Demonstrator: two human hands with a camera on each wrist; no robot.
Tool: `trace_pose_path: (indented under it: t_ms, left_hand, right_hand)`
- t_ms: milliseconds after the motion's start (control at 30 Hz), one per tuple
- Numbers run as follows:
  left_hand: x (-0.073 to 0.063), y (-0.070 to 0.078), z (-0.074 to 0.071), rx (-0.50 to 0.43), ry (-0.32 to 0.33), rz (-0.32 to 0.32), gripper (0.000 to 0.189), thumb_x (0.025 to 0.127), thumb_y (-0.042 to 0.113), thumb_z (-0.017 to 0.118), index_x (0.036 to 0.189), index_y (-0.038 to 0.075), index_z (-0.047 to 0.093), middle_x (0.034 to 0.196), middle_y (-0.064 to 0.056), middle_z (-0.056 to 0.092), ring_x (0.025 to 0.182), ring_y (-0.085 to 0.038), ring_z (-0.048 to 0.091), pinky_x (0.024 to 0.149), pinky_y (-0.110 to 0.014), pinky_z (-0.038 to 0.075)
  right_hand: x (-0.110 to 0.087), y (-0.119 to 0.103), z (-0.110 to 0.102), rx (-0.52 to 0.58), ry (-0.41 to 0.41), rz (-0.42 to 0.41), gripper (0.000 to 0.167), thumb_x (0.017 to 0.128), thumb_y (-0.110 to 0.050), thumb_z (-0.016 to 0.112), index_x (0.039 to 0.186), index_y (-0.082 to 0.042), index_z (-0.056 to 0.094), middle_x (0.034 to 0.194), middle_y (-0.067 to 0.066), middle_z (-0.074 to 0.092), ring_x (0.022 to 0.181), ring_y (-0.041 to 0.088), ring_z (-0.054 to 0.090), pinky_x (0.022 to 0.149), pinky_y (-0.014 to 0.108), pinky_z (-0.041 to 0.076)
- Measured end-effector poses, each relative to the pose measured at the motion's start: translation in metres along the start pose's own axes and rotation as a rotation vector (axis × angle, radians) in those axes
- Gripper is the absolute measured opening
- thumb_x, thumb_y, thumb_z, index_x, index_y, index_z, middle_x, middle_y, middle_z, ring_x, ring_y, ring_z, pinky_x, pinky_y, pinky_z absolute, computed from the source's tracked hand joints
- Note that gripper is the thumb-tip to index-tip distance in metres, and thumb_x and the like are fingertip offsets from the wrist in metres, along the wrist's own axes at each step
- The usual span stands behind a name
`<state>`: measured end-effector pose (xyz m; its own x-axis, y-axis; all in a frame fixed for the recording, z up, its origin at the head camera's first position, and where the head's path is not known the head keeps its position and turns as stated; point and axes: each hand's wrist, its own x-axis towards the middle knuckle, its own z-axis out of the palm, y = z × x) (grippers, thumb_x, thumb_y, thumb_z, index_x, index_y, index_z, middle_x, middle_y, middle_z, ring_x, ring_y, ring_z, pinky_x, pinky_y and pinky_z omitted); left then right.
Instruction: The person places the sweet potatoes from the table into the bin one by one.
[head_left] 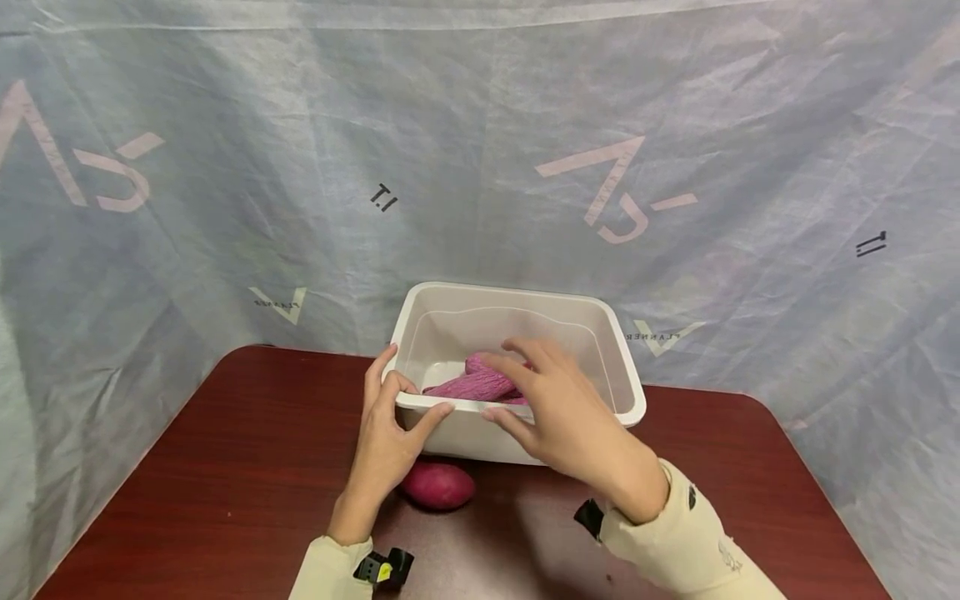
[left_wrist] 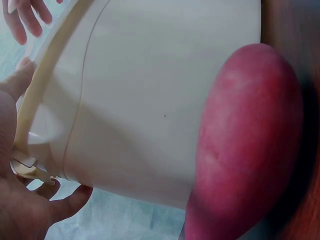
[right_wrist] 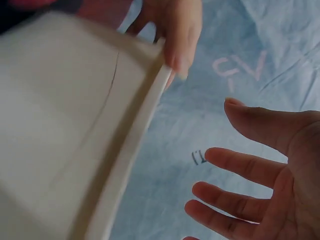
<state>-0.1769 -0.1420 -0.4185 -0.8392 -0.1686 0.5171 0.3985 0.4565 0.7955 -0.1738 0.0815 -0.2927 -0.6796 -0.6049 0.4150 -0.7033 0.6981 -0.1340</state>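
A white plastic bin [head_left: 480, 435] stands on the table. My left hand [head_left: 386, 437] grips its front left corner, thumb along the front rim and fingers curled at the side. Inside the bin lie several long, streaky purple vegetables [head_left: 476, 385], their kind unclear. Over the front rim hovers my right hand [head_left: 573, 417], fingers spread and slightly bent, with nothing held. In the right wrist view that right hand [right_wrist: 260, 175] is beside the rim, palm empty. A smooth red-purple sweet potato [head_left: 438, 486] rests on the table before the bin; it looms large in the left wrist view.
The dark red wooden table [head_left: 247, 492] reaches out on both sides of the bin. A grey-blue printed cloth [head_left: 450, 150] hangs close behind the bin and around the table. Dark straps [head_left: 588, 517] sit at both wrists.
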Motion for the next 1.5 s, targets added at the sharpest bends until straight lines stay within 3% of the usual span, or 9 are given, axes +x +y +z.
trace_pose_path:
  t_ms: [233,400,733,967,1267,1500]
  left_hand:
    - [0.001,0.0,0.002,-0.004,-0.021,0.003,0.044,0.081,0.032,0.085,0.088,0.013,0.046,0.163,-0.004,0.028,0.148,-0.034,0.036,0.109,-0.055,0.037]
    - [0.001,0.0,0.001,0.004,-0.003,0.008,0.043,0.08,0.03,0.086,0.087,0.013,0.046,0.162,-0.005,0.03,0.147,-0.034,0.037,0.108,-0.054,0.038]
    - [0.0,0.0,-0.001,0.016,-0.001,0.0,0.043,0.08,0.03,0.086,0.087,0.013,0.047,0.162,-0.004,0.03,0.146,-0.034,0.038,0.107,-0.054,0.039]
    - [0.0,0.0,-0.001,0.014,-0.004,-0.003,0.044,0.08,0.03,0.086,0.087,0.013,0.046,0.162,-0.004,0.03,0.145,-0.034,0.04,0.108,-0.054,0.038]
    - [0.001,0.0,-0.001,0.029,-0.004,0.008,0.043,0.08,0.029,0.086,0.088,0.012,0.046,0.163,-0.005,0.03,0.146,-0.034,0.038,0.109,-0.055,0.038]
    - [0.001,0.0,0.0,0.029,-0.004,0.007,0.043,0.08,0.029,0.086,0.088,0.012,0.047,0.162,-0.005,0.03,0.146,-0.034,0.038,0.109,-0.055,0.038]
  right_hand:
    - [-0.025,-0.011,0.01,0.015,0.025,0.019,0.052,0.085,-0.039,0.08,0.129,-0.019,0.065,0.12,0.0,0.063,0.109,0.02,0.061,0.093,0.041,0.05]
    - [-0.035,-0.016,0.02,0.023,0.013,-0.007,0.045,0.086,-0.041,0.079,0.123,-0.019,0.067,0.12,-0.001,0.065,0.107,0.017,0.063,0.093,0.038,0.052]
    - [-0.05,-0.022,0.045,0.034,0.001,-0.006,0.047,0.084,-0.044,0.079,0.124,-0.021,0.067,0.12,-0.003,0.066,0.113,0.017,0.063,0.098,0.039,0.05]
    - [-0.054,-0.026,0.065,0.04,-0.017,-0.004,0.044,0.084,-0.042,0.079,0.12,-0.02,0.068,0.117,-0.004,0.066,0.109,0.015,0.062,0.095,0.039,0.05]
    - [-0.054,-0.033,0.099,0.118,-0.153,0.081,0.044,0.088,-0.041,0.075,0.126,-0.02,0.066,0.122,-0.002,0.066,0.114,0.018,0.062,0.096,0.043,0.05]
    - [-0.046,-0.031,0.121,0.154,-0.174,0.127,0.046,0.087,-0.04,0.076,0.126,-0.017,0.067,0.125,0.002,0.067,0.115,0.022,0.063,0.093,0.045,0.051]
